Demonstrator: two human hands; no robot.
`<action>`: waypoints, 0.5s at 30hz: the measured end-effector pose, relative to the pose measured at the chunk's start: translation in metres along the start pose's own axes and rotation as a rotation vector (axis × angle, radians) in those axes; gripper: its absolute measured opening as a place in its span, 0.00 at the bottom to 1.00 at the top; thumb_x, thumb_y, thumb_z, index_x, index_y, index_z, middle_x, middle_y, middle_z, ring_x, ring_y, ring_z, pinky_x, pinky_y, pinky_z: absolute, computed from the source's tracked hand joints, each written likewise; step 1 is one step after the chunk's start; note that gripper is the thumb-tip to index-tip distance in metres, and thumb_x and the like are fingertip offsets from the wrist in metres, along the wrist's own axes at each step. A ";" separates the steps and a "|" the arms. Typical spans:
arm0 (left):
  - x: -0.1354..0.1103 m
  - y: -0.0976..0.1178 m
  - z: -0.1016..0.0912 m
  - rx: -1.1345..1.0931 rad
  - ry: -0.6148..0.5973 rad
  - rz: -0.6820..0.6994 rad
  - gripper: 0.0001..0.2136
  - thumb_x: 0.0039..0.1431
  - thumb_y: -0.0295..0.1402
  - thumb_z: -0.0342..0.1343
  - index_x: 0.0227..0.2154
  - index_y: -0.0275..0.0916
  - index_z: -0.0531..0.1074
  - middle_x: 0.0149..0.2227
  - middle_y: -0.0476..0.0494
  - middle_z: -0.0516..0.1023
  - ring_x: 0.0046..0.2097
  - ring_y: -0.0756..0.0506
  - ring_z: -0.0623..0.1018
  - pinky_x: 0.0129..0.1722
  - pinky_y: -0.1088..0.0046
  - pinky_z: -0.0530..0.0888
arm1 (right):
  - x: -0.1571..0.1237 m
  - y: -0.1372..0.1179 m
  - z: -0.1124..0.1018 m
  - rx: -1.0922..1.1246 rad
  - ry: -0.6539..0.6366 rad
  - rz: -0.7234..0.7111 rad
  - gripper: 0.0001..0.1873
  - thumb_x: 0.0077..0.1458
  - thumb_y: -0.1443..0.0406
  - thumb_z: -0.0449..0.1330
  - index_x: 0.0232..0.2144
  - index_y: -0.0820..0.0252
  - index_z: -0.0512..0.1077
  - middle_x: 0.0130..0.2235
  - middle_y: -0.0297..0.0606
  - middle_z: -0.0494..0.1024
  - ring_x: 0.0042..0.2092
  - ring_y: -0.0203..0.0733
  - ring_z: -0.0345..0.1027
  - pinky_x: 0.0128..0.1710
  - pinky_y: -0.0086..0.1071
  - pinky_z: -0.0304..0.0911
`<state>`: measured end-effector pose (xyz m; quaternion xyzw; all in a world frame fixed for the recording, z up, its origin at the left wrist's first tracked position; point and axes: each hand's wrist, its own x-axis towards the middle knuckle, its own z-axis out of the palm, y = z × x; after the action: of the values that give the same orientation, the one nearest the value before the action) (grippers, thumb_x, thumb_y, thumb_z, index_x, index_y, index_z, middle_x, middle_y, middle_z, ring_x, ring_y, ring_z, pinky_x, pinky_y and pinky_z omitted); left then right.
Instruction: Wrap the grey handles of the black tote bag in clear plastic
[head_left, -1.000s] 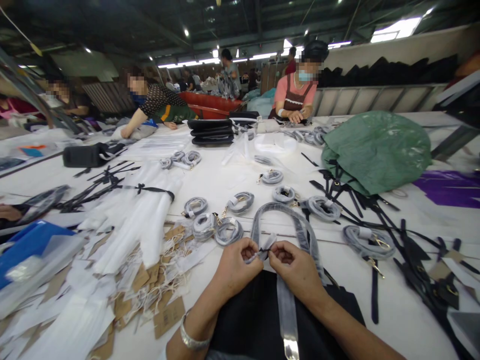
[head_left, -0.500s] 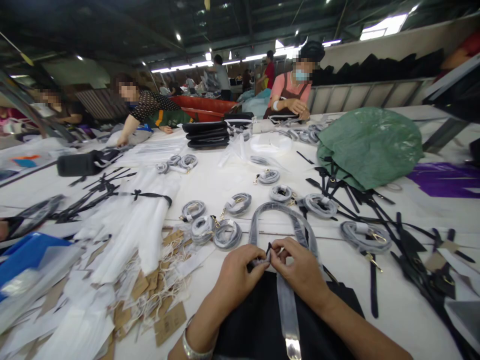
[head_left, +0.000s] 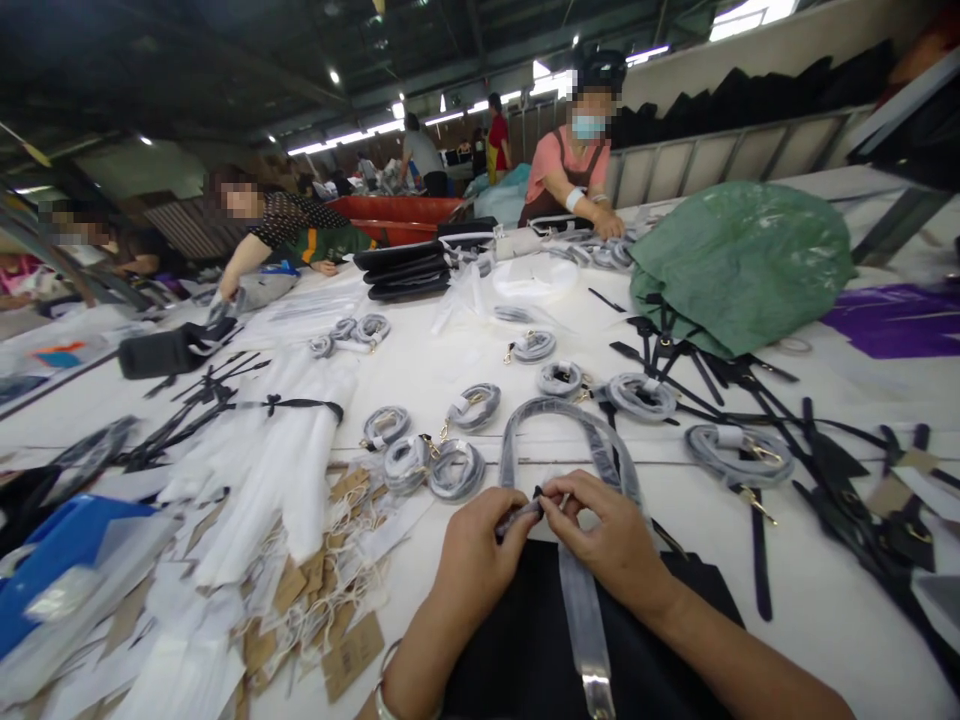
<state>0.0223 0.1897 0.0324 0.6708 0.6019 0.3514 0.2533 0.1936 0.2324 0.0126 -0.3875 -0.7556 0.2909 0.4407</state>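
A black bag point(head_left: 517, 640) lies on the table in front of me, its looped handle point(head_left: 551, 406) wrapped in clear plastic and standing away from me. My left hand point(head_left: 480, 550) is closed on a plastic-wrapped part of the handle near the bag's top edge. Thumb and finger of my right hand point(head_left: 607, 540) pinch the tip of a small black strap point(head_left: 538, 493) beside the left fingertips. How the strap meets the handle is hidden by my fingers. A wrapped handle end with a shiny metal piece point(head_left: 597, 690) lies across the bag's front.
Coiled, wrapped shoulder straps point(head_left: 456, 470) with gold clasps lie beyond the bag. Brown hang tags point(head_left: 352, 655) and white sleeves point(head_left: 262, 470) cover the left. Black straps point(head_left: 825, 465) and a green plastic sheet point(head_left: 739, 265) are on the right. Co-workers stand across the table.
My view has shifted slightly. Both hands stay at the handle, fingers still pinched together. The masked co-worker opposite has lowered a hand to the coiled straps.
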 end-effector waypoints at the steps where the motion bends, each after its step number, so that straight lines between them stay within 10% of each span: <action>1: 0.002 -0.002 0.000 -0.061 0.009 -0.032 0.07 0.62 0.36 0.55 0.34 0.40 0.75 0.31 0.46 0.78 0.34 0.47 0.74 0.35 0.73 0.66 | -0.001 0.001 0.001 -0.002 -0.008 0.000 0.03 0.59 0.66 0.59 0.37 0.54 0.72 0.34 0.34 0.75 0.29 0.37 0.70 0.34 0.33 0.67; 15: 0.004 0.002 -0.015 -0.310 -0.240 -0.093 0.03 0.51 0.28 0.55 0.24 0.37 0.70 0.25 0.50 0.68 0.31 0.49 0.67 0.32 0.75 0.63 | -0.003 0.005 0.008 0.111 -0.096 0.299 0.06 0.50 0.68 0.58 0.33 0.56 0.70 0.25 0.28 0.73 0.28 0.38 0.70 0.30 0.31 0.65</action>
<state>0.0118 0.1917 0.0441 0.6323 0.5366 0.3453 0.4394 0.1894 0.2317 0.0042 -0.4563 -0.6924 0.4127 0.3768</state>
